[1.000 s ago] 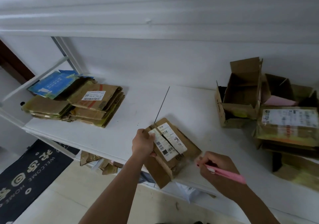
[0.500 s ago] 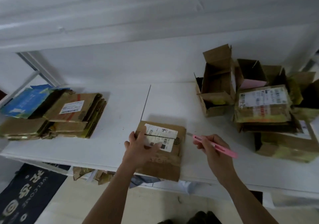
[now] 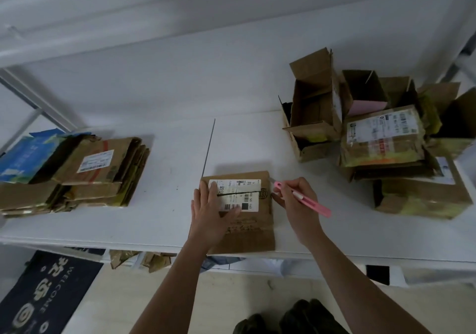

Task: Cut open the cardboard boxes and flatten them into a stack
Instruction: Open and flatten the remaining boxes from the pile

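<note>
Brown cardboard box with a white shipping label (image 3: 240, 212) lies flat at the white counter's (image 3: 164, 220) front edge. Left hand (image 3: 211, 212) presses flat-fingered on its label side; right hand (image 3: 296, 199) grips a pink utility knife (image 3: 304, 199), blade tip at the box's right edge. Flattened cardboard stack (image 3: 85, 174) left, open boxes (image 3: 373, 138) right.

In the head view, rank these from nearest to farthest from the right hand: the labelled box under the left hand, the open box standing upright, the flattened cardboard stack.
From the right hand, which holds the pink cutter:
1. Labelled box, right beside it, to its left.
2. Open upright box, behind it, in the pile on the right.
3. Flattened stack, far left of the table.
</note>
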`<state>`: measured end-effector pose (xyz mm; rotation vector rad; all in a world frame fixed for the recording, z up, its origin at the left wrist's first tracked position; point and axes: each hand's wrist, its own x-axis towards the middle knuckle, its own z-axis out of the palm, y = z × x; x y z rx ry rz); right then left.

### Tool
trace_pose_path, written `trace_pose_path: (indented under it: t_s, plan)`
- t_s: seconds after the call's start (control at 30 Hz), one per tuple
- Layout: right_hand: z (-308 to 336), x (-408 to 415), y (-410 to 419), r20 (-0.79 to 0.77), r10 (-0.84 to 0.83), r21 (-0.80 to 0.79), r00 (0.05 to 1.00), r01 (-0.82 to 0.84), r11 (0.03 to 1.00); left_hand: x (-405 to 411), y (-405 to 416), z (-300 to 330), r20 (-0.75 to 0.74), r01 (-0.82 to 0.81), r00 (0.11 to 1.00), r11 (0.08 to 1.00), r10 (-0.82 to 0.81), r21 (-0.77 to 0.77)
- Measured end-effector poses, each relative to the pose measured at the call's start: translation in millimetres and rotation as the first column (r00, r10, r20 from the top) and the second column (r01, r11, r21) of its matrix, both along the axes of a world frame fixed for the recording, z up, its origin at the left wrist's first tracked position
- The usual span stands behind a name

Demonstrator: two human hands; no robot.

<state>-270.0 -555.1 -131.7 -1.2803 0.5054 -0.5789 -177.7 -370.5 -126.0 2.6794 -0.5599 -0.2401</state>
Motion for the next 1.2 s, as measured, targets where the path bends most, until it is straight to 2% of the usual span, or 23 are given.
trace_pose_path:
  t_s: [0.17,0.37,0.53,0.93,1.2]
  plan:
    - [-2.5,5.2,-1.2,-0.018,-0.024,-0.031,1.000,0.023,0.999,2.8,0.7,-4.0,-0.007,-0.008,1.000,1.000,0.009,0.024]
    - [-2.5,8.7,-1.8,-0.031,-0.059,-0.151,0.998,0.053,0.987,5.0,-0.2,-7.2,-0.023,-0.029,0.999,0.999,0.030,0.039]
    - [-8.3,7.7,3.6,-0.012,-0.112,-0.170,0.994,0.109,0.979,5.0,0.1,-9.0,-0.026,-0.026,0.999,0.999,0.027,0.024]
    - [-15.5,1.1,-3.4,0.009,-0.002,-0.306,1.000,0.005,0.952,2.7,-0.8,-9.0,-0.022,-0.034,0.999,0.998,0.035,0.048]
    - [-17.7,-12.5,-2.1,-0.027,0.061,-0.329,0.998,-0.067,0.942,1.0,-3.5,1.5,-0.040,-0.020,0.999,0.995,0.024,0.095]
